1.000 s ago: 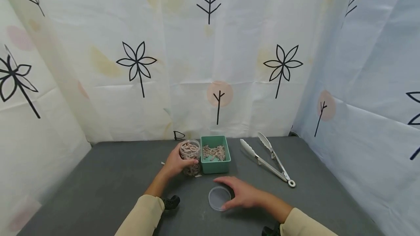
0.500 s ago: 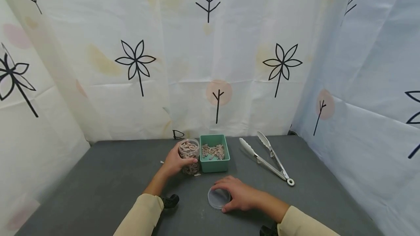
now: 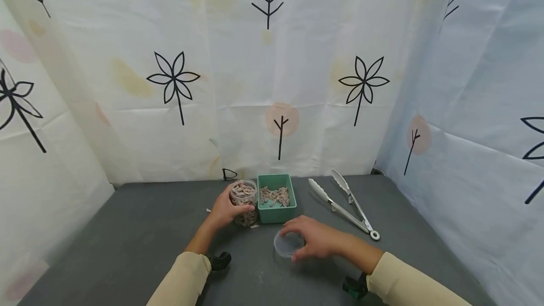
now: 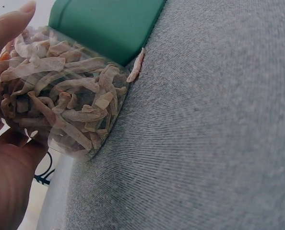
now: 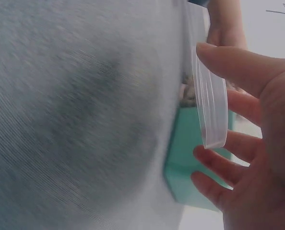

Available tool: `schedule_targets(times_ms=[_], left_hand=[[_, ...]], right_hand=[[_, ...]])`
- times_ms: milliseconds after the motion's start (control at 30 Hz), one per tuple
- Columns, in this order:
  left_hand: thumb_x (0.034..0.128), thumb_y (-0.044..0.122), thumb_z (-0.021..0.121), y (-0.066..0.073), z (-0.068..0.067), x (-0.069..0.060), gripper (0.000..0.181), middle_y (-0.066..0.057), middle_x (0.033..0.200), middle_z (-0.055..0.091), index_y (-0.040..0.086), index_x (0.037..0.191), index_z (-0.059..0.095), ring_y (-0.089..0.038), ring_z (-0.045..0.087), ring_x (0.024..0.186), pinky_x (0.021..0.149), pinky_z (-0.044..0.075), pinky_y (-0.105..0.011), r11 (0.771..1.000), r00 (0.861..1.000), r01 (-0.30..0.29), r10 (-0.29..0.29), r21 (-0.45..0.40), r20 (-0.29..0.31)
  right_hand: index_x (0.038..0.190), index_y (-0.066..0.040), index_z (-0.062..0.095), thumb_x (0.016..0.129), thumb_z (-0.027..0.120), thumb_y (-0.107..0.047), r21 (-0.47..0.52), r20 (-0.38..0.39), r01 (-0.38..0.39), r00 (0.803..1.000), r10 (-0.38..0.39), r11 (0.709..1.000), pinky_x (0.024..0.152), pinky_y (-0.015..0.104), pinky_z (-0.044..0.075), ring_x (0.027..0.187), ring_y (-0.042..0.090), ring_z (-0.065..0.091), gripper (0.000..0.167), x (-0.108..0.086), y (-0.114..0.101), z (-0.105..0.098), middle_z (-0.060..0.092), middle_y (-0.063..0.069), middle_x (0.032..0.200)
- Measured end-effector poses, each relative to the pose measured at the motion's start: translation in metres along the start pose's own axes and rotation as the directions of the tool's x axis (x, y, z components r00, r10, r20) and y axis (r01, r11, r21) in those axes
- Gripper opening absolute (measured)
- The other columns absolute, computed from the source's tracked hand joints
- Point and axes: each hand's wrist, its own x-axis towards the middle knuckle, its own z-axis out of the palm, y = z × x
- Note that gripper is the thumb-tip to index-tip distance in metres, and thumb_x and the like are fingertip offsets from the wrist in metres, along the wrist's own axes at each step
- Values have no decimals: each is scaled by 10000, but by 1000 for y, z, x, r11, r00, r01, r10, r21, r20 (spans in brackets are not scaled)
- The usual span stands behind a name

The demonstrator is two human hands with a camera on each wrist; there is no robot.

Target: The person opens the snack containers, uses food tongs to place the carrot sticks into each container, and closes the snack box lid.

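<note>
My left hand (image 3: 222,209) grips a clear plastic jar (image 3: 243,193) from its left side, thumb across the front. Pale, shrivelled strips, like dried treats, fill the open jar, which stands upright on the table. In my right hand (image 3: 318,239) is a round translucent lid (image 3: 289,245), held by its edge between thumb and fingers. The right wrist view shows that lid (image 5: 212,100) raised off the table surface. Touching or nearly touching the jar's right side is a green rectangular container (image 3: 277,215) with more strips inside.
Metal tongs (image 3: 350,214) lie spread on the right of the table. A loose strip (image 4: 136,66) rests by the jar's base, and another small pale piece (image 3: 208,210) lies left of it. Patterned white curtains (image 3: 238,131) enclose the grey table (image 3: 127,240).
My right hand has closed on the lid and lifted it, moving slightly up and right in the head view. My left hand has stayed on the jar.
</note>
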Motion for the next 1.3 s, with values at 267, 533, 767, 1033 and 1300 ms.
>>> schedule_targets(times_ms=[267, 533, 767, 1033, 1300], left_hand=[[718, 293, 882, -3, 0, 1, 918, -141, 1249, 566, 61, 1458, 391, -279, 557, 1091, 885, 456, -487, 999, 1000, -12, 12, 31, -1], [712, 298, 885, -3, 0, 2, 920, -140, 1245, 572, 47, 1449, 394, -284, 556, 1102, 898, 450, -493, 1000, 1000, -6, 6, 26, -4], [714, 292, 885, -4, 0, 2, 900, -130, 1222, 582, 48, 1437, 407, -276, 566, 1076, 885, 459, -484, 999, 1000, -23, 24, 23, -7], [723, 280, 881, -5, 0, 1, 906, -126, 1211, 584, 60, 1456, 396, -259, 575, 1036, 838, 481, -448, 999, 999, -49, 49, 6, 10], [749, 241, 865, -1, -4, -2, 884, -145, 1197, 573, 52, 1466, 383, -243, 580, 981, 774, 495, -393, 998, 997, -61, 62, -25, 43]], right_hand=[[1304, -216, 608, 830, 786, -318, -40, -5, -24, 1000, 24, 999, 885, 427, 430, 1214, 246, 421, 517, 2, -13, -30, 503, 8, 1381], [1329, -188, 593, 844, 775, -317, -75, -56, -13, 998, 8, 997, 982, 494, 384, 1291, 277, 403, 534, 15, -27, -51, 493, 36, 1416], [1353, -143, 566, 870, 752, -303, -86, -122, 14, 992, -25, 996, 1037, 507, 339, 1341, 293, 387, 541, 37, -31, -58, 461, 88, 1445], [1382, -154, 542, 878, 740, -327, -72, -232, 3, 973, -19, 997, 1009, 473, 388, 1331, 270, 418, 569, 64, -31, -56, 435, 73, 1478], [1407, -143, 515, 907, 702, -327, -23, -234, 36, 971, -41, 999, 1048, 485, 343, 1374, 287, 359, 565, 90, -26, -47, 399, 126, 1498]])
